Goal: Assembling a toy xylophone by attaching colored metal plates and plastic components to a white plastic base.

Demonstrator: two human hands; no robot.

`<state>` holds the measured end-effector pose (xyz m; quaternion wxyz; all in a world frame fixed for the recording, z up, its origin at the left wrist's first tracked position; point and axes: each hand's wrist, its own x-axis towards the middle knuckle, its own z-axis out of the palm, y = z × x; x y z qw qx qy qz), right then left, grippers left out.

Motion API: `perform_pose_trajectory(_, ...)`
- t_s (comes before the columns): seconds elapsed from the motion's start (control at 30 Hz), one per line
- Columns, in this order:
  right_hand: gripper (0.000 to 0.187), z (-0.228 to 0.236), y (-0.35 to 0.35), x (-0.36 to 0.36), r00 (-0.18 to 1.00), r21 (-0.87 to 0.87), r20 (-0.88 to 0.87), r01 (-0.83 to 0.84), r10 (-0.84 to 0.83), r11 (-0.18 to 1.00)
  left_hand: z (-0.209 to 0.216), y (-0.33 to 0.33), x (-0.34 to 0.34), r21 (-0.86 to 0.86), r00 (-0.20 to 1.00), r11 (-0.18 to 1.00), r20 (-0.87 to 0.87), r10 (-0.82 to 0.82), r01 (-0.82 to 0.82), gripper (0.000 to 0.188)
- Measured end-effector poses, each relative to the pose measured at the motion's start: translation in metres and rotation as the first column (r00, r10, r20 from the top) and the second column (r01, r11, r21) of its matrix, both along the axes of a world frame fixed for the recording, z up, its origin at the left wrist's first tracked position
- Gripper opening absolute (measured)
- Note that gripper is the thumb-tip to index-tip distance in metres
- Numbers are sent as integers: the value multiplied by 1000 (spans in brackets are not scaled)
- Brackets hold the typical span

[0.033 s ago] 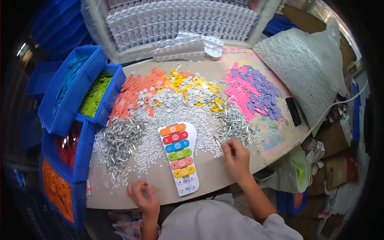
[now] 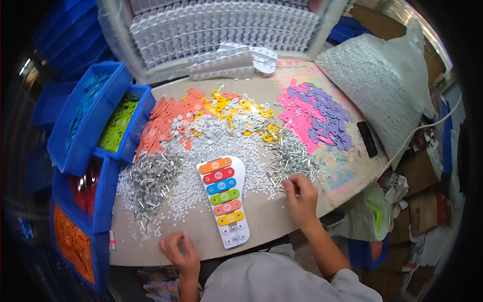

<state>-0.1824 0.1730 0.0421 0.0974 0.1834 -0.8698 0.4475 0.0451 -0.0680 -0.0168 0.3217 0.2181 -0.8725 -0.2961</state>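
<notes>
"Rows of white panels stand behind the table, and blue bins line its left side. How do the hands look?"

"The left hand is slack, thumb parted from loosely curled fingers, and I see nothing in it. It is close to the front edge; whether it touches the surface, I can't tell."

"And the right?"

"The right hand has its fingers bent in, thumb and forefinger close together, beside the near fringe of the metal pins. Whether a pin is pinched there, I can't make out."

"Where is the white board, and which way does it point?"

"Between the two hands, flat on the table and apart from both. Its broad end points away from the person, its narrow end toward the front edge. The long axis runs away from the body, far end leaning a little left. Six coloured bars lie across it, orange farthest, yellow nearest."

"Room around it?"

"White round bits crowd the broad end. Bare table shows on both sides of the narrow end, which lies just beside the front edge."
</notes>
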Motion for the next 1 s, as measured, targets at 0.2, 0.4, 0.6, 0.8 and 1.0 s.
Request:
perform_pose_trajectory(0.2, 17, -34, 52, 20, 925, 181, -373, -4, 73, 983, -11, 9, 8, -168, 991, 976, -6, 136, -135, 15)
perform_pose_trajectory(0.4, 27, -57, 70, 32, 842, 192, -506, -102, 188, 976, -14, 12, 13, -233, 987, 959, -36, 157, -161, 13)
perform_pose_trajectory(0.6, 13, -52, 65, 31, 780, 101, -615, -68, 116, 993, -6, 10, 9, -242, 995, 967, 29, 95, -85, 15)
perform_pose_trajectory(0.8, 16, -53, 57, 29, 771, 30, -636, -1, 20, 1000, -12, 7, 5, -276, 997, 958, -4, 81, -79, 22)
perform_pose_trajectory(1.0, 18, -53, 56, 29, 771, 30, -637, 6, 14, 1000, -12, 9, 3, -302, 990, 944, -101, 103, -129, 22)
